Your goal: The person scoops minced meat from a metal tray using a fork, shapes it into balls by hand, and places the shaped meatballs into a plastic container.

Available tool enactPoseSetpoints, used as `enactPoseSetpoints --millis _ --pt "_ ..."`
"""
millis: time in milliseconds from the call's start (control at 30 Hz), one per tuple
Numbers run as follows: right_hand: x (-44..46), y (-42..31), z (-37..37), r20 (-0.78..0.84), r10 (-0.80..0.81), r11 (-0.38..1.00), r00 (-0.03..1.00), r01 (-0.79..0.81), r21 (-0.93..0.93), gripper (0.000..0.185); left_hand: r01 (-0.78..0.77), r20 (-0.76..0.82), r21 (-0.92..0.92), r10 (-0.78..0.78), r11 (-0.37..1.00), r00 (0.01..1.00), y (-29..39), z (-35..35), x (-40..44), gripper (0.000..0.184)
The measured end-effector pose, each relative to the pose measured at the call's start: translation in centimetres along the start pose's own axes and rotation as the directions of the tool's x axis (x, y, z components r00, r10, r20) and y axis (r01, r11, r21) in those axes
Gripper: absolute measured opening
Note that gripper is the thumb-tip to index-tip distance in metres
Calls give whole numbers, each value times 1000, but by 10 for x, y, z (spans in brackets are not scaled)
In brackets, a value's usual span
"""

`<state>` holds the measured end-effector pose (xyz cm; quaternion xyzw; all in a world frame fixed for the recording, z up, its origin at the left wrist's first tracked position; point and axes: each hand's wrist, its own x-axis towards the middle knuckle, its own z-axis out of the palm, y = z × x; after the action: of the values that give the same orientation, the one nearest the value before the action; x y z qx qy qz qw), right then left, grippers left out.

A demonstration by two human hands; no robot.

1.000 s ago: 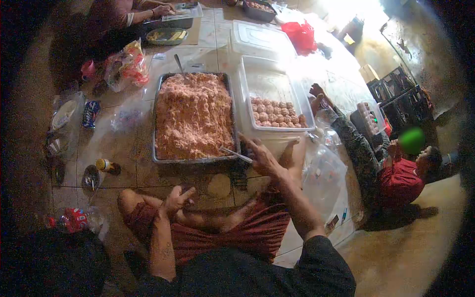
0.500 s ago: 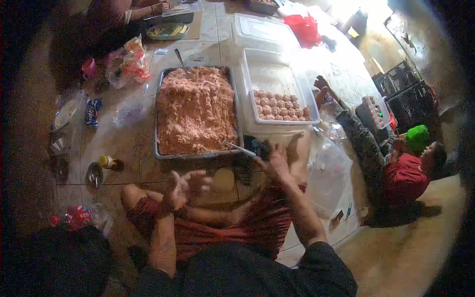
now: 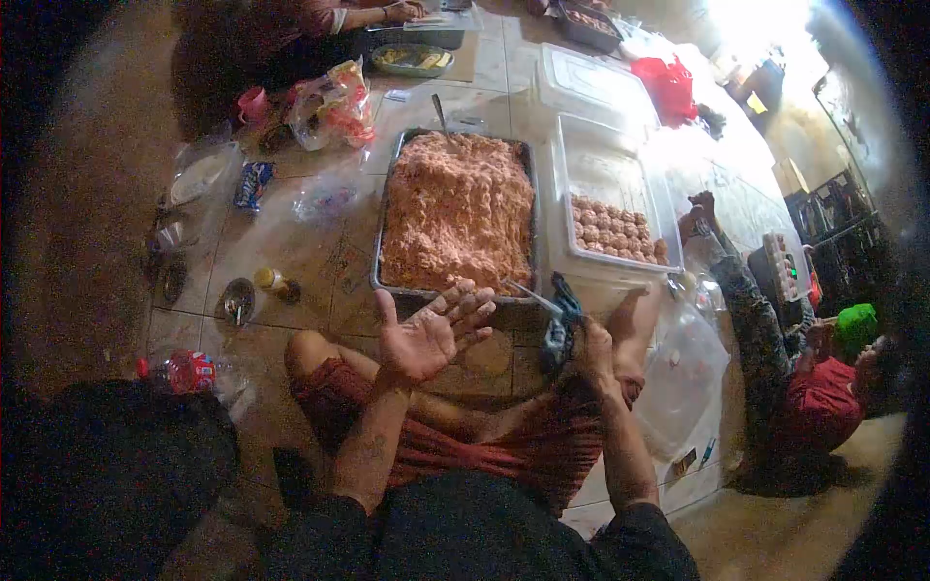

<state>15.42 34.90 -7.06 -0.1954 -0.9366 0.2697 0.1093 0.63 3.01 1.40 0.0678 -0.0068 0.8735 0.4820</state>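
Observation:
Palm up and fingers spread, my left hand [image 3: 431,334] is in front of the lower edge of a metal tray, with pale residue on its fingers. The tray [image 3: 381,261] holds a large mass of pinkish ground mixture [image 3: 460,208]. My right hand [image 3: 593,351] is closed on a dark patterned cloth [image 3: 559,334], right of my left hand. A spoon [image 3: 533,294] rests in the mixture's lower right corner, its handle reaching toward the cloth. Another spoon [image 3: 439,111] stands at the far edge. Rows of balls [image 3: 615,230] lie in a clear plastic container [image 3: 603,145].
A person in a red shirt [image 3: 821,407] is at the right near an egg tray [image 3: 781,266]. Another person's hand [image 3: 405,11] is at the top. A yellow-capped bottle [image 3: 276,283], an ashtray [image 3: 236,301] and plastic bags [image 3: 334,107] lie left; a clear bag [image 3: 683,387] lies right.
My right hand has taken hold of the dark cloth and lifted it. My left hand has turned palm up with fingers spread. The whole view has shifted, with the scene moving right.

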Motion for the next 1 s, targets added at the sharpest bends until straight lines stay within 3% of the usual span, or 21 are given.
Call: enactPoseSetpoints --millis 67,133,167,233,300,367,400,433,500,533,600,633,667,733,767,833,900,933,1000 --pt "-10 -11 0 -74 27 1000 997 -28 -15 14 6 2 -8 -6 1000 1000 0 1 2 122" --pt "-14 -26 0 -294 -51 999 954 47 -21 13 -18 -13 31 18 999 1000 -2 2 5 123" --pt "-10 -33 -5 -302 -53 999 952 48 -24 13 -15 -5 33 16 999 1000 -1 4 4 123" --pt "-1 -49 -24 -207 117 993 971 -117 14 19 -31 2 82 31 996 1000 3 5 -3 124" --pt "14 -80 -48 -230 165 984 959 -145 101 20 -48 -14 110 50 993 999 6 9 -11 125" --pt "30 -101 -61 -169 107 975 980 -70 209 23 -62 -36 135 68 989 997 6 8 -19 125" --pt "39 -112 -57 -213 -22 976 977 67 206 26 -67 -38 162 75 984 996 5 7 -22 125" --pt "45 -122 -52 -214 -24 977 976 69 204 26 -76 -37 192 85 978 996 4 5 -25 125" --pt "57 -140 -43 98 -132 990 986 137 -43 22 -60 -14 202 64 977 998 0 -1 -30 124" --pt "65 -145 -35 96 -138 989 986 143 -46 22 -40 4 210 40 977 999 -2 -3 -31 123" --pt "82 -139 -12 313 -165 978 935 195 -67 13 -44 -10 295 49 955 999 -4 -6 -37 122" --pt "86 -123 3 309 -168 978 936 199 -70 13 -41 -32 376 57 926 998 -4 -7 -40 120" --pt "90 -100 21 200 -327 937 924 344 -59 11 -43 -27 378 57 925 998 -3 -7 -45 120" --pt "95 -88 22 89 -479 872 873 485 -62 10 -44 -49 382 67 923 997 3 -7 -57 119" --pt "94 -101 5 183 -252 966 950 259 -15 10 -49 -51 381 74 923 996 7 -5 -62 119" --pt "87 -136 -34 294 -12 1000 956 12 1 11 -81 -50 361 107 929 993 14 -2 -74 118" --pt "71 -205 -96 404 125 952 906 5 -306 30 -87 -73 352 120 932 990 19 -7 -82 118" --pt "64 -181 -90 287 -27 966 958 99 -238 26 -91 -90 351 130 932 987 20 -9 -84 118" --pt "56 -158 -79 195 -97 977 976 131 -170 21 -76 -103 348 119 935 988 20 -12 -82 118"
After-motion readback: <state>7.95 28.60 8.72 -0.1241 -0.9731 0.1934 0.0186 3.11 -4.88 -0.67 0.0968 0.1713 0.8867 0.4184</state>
